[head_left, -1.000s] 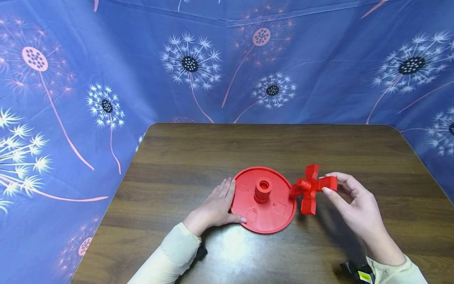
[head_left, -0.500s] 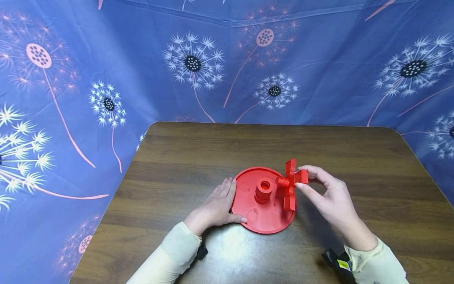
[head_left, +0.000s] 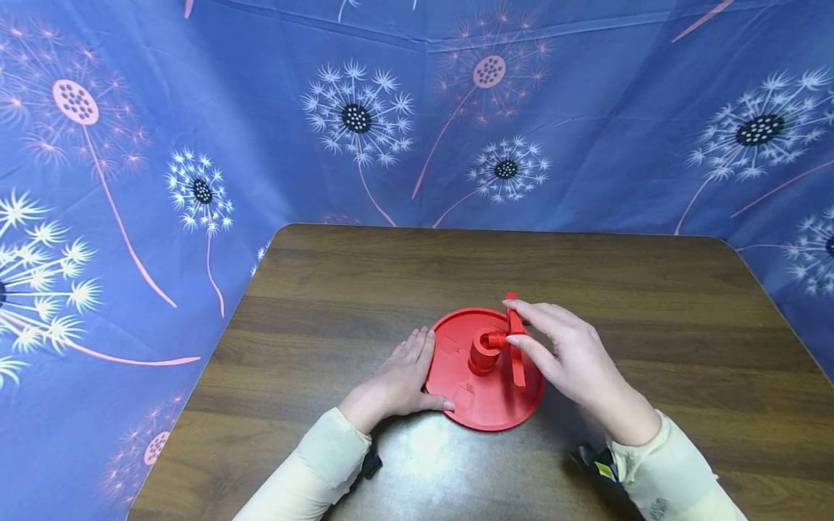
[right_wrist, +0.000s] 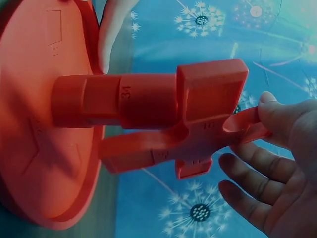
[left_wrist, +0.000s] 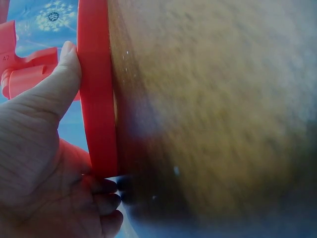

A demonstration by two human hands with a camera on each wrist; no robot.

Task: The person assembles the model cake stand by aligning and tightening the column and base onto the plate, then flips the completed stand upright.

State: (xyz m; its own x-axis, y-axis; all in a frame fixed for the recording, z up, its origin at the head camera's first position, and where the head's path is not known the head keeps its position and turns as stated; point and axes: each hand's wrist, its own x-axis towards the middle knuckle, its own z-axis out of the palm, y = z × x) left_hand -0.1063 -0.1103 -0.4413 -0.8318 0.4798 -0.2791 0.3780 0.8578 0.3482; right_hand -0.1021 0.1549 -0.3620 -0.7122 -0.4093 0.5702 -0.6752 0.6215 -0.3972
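Note:
A round red plastic base (head_left: 491,416) with a raised rim lies flat on the table. From its middle rises a hollow post (head_left: 481,361). My left hand (head_left: 394,376) rests along the base's left edge, fingers straight and thumb at the front rim. Thumb and fingers of my right hand (head_left: 576,354) pinch one arm of a red four-armed cross piece (head_left: 517,365), held on its side over the base. The cross piece's short stub (head_left: 497,339) points left and overlaps the post's top. In the right wrist view, the cross piece (right_wrist: 213,96) appears beyond the post (right_wrist: 74,101).
The base sits on a brown wood-grain table (head_left: 339,289). Behind and left of it hangs a blue cloth (head_left: 260,87) printed with dandelions. A small black device (head_left: 596,463) is strapped by my right wrist.
My right hand has carried the cross piece left, from beyond the base's right edge to the post, turning it so its arms stand nearly edge-on. My left hand has stayed put.

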